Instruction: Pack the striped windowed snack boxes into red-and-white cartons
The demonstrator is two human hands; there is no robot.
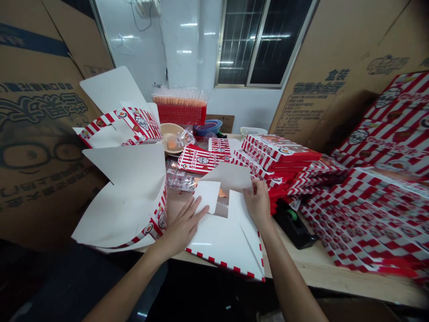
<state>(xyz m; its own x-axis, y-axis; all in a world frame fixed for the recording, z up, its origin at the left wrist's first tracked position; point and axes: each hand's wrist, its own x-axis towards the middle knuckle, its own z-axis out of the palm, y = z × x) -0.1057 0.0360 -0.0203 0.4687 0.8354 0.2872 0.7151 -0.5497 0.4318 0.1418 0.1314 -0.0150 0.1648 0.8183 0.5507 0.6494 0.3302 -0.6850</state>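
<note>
A cardboard box (217, 237), white inside with a red-and-white edge, lies unfolded in front of me at the table's front edge. My left hand (182, 228) rests with its fingers stretched out over the small left flap of the box. At the box's right side, my right hand (259, 203) has its fingers bent around the upper right flap, apparently pinching it. Through the gap between the flaps, a bit of orange shows inside; what it belongs to is hidden. Just beyond the box lie striped printed packs (201, 158) and clear plastic packets (179, 176).
Open striped cartons (134, 192) stand on the left. Stacked striped boxes (281, 152) and a larger pile (372, 219) fill the right, near a black tape dispenser (298, 228). Behind are a beige bowl (170, 134), blue basin (208, 129) and red crate (179, 112).
</note>
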